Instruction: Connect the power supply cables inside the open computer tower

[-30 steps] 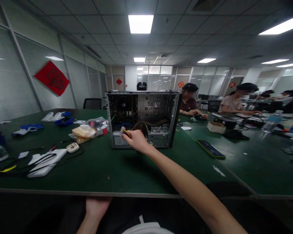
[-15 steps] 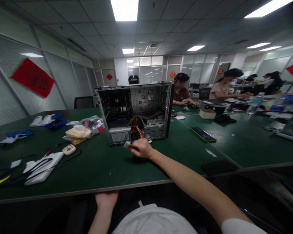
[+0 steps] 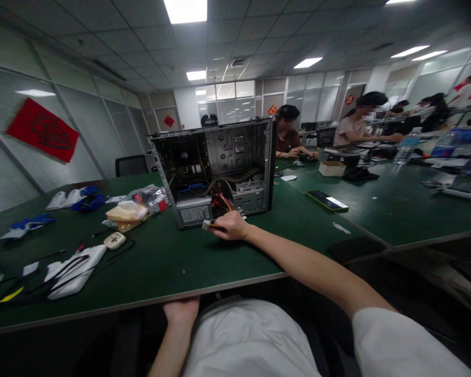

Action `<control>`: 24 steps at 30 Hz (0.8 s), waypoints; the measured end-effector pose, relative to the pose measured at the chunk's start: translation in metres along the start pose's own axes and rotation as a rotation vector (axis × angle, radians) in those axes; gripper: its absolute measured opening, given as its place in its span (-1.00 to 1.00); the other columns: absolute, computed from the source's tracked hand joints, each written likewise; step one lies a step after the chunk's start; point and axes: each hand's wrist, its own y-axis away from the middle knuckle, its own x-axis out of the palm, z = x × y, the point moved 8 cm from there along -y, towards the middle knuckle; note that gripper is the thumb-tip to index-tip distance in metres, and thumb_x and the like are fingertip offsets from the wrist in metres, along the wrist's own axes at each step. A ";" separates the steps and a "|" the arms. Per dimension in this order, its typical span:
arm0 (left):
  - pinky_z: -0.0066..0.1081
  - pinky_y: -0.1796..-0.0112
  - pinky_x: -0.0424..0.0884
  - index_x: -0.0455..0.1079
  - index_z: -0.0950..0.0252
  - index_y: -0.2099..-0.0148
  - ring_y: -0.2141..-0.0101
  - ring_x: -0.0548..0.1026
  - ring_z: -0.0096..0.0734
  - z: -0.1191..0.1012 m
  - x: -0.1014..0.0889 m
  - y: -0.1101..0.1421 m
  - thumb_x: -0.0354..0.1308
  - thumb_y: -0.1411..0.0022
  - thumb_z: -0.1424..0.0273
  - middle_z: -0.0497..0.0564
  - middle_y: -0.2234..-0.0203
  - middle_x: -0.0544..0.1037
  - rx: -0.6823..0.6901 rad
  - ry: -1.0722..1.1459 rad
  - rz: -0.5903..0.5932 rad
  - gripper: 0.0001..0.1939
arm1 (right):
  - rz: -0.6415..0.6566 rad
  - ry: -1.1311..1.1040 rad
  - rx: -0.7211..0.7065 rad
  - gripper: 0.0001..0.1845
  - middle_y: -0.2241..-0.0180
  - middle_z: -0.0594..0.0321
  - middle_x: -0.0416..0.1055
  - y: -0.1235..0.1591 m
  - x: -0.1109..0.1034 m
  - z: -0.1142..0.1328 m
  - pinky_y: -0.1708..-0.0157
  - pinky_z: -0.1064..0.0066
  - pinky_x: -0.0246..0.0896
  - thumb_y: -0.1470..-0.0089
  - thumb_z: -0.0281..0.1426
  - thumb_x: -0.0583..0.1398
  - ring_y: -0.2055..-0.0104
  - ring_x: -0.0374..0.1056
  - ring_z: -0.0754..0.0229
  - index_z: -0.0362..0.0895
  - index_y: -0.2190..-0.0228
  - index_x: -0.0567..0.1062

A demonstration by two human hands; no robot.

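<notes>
An open computer case (image 3: 243, 201) stands upright on the green table (image 3: 157, 267), its inside facing me. At its lower left sits the silver power supply (image 3: 195, 213), with red, yellow and black wires (image 3: 222, 201) beside it. In front of the case, my right hand (image 3: 233, 226) is closed around a power cable, whose white connector (image 3: 206, 225) sticks out to the left. My left hand (image 3: 182, 310) is at the table's front edge, its fingers hidden under the tabletop.
To the left lie a white power strip (image 3: 78, 275), a small beige device (image 3: 114, 240), plastic bags (image 3: 127, 214) and blue-white gloves (image 3: 27, 226). A phone (image 3: 326, 201) and an open box (image 3: 332, 168) are on the right. Two co-workers sit beyond the case.
The view has tilted and shifted slightly. My right hand still holds the cable in front of the case, and my left hand stays under the table edge. The phone's screen now shows a bright patch.
</notes>
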 end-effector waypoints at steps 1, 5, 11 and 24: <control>-0.01 0.06 0.56 0.52 0.08 -0.12 0.06 0.60 -0.04 0.000 0.000 -0.001 -0.21 -0.43 0.38 0.04 0.10 0.65 0.003 -0.023 -0.002 -0.51 | 0.039 0.009 -0.002 -0.65 0.54 0.22 0.47 -0.002 0.001 0.000 0.43 0.42 0.10 -0.28 -0.22 0.13 0.49 0.38 0.24 -0.15 0.44 0.53; 0.02 0.08 0.56 0.52 0.09 -0.12 0.09 0.60 0.00 -0.001 -0.002 -0.002 -0.18 -0.39 0.38 0.05 0.12 0.65 0.003 -0.056 -0.012 -0.52 | 0.146 0.035 0.027 -0.68 0.44 0.18 0.54 -0.007 0.000 0.000 0.39 0.40 0.11 -0.29 -0.23 0.11 0.41 0.43 0.21 -0.15 0.33 0.56; -0.02 0.09 0.54 0.51 0.09 -0.10 0.13 0.60 -0.03 -0.002 -0.002 0.001 -0.15 -0.40 0.35 0.05 0.16 0.65 -0.052 -0.030 -0.006 -0.56 | 0.099 0.041 0.021 -0.62 0.25 0.06 0.57 -0.013 -0.014 0.021 0.26 0.32 0.16 -0.11 -0.32 0.18 0.30 0.43 0.09 -0.23 0.06 0.51; -0.49 0.54 0.17 0.35 0.33 0.34 0.61 0.41 -0.43 0.073 -0.062 0.054 0.15 -0.23 0.41 0.02 0.51 0.48 -0.825 -0.427 0.246 -0.89 | 0.141 0.219 0.436 -0.64 -0.01 0.02 0.49 -0.129 -0.018 -0.027 0.06 0.32 0.18 -0.41 -0.26 0.01 -0.02 0.42 0.02 -0.17 -0.03 0.45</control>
